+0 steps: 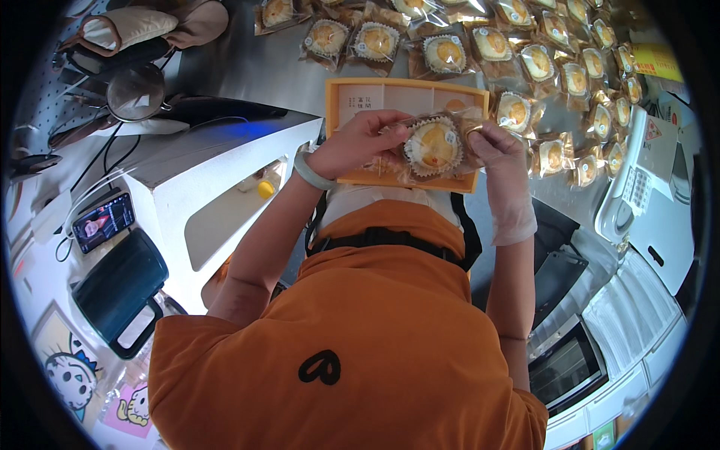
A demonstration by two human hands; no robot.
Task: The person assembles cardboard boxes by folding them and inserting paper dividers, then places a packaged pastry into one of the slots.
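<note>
Over an orange-yellow box [409, 82] with a divided pale inside, both my hands hold a cupcake [435, 146] in a clear wrapper. It has a golden top and a white frilled paper cup, and a small round sticker shows on the wrapper. My left hand [358, 144], bare with a pale bangle at the wrist, is closed on the wrapper's left side. My right hand [501, 154] wears a thin clear glove and pinches the wrapper's right end. The cupcake and hands hide part of the box's inside.
Several rows of wrapped cupcakes [375, 41] cover the far and right parts of the metal table [240, 56]. A white scale [636, 184] stands at the right. To the left are a white stand [225, 169], a fine strainer [135, 91], a phone [103, 223] and a dark teal jug [120, 289].
</note>
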